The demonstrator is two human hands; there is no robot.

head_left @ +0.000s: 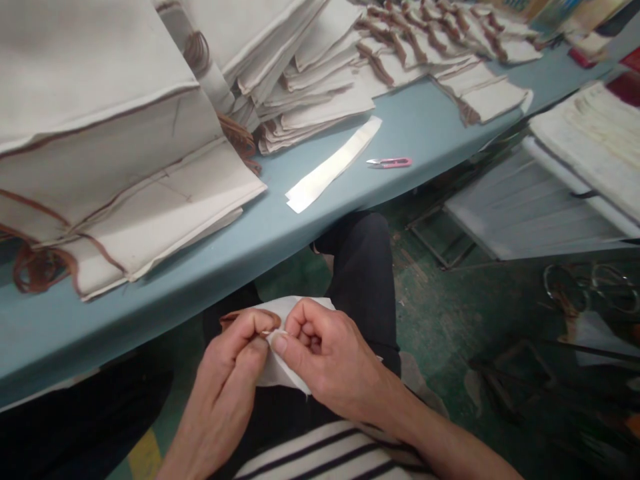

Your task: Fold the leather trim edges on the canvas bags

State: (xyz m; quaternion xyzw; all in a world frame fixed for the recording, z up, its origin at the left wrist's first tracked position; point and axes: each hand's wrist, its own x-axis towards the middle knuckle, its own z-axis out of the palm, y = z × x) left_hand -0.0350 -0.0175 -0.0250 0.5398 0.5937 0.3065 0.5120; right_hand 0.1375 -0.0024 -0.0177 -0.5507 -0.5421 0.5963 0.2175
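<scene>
Over my lap, a small white cloth piece [287,373] with a brown strap or trim [234,320] at its left lies between my two hands. My left hand [233,363] pinches the brown-trimmed edge, fingers curled. Close beside it, my right hand [325,347] is closed, with thumb and forefinger pinching the white cloth near the same edge. The fingertips of both hands almost meet. Whether a thread or other small item sits between them is too small to tell.
A blue-covered table [260,247] runs across in front, bearing stacked white cloth pieces [310,87] with brown ties, large folded cloth [170,193], pale strips [333,167] and pink thread snips [390,163]. At right stands a rack [500,207] with more white cloth [595,140].
</scene>
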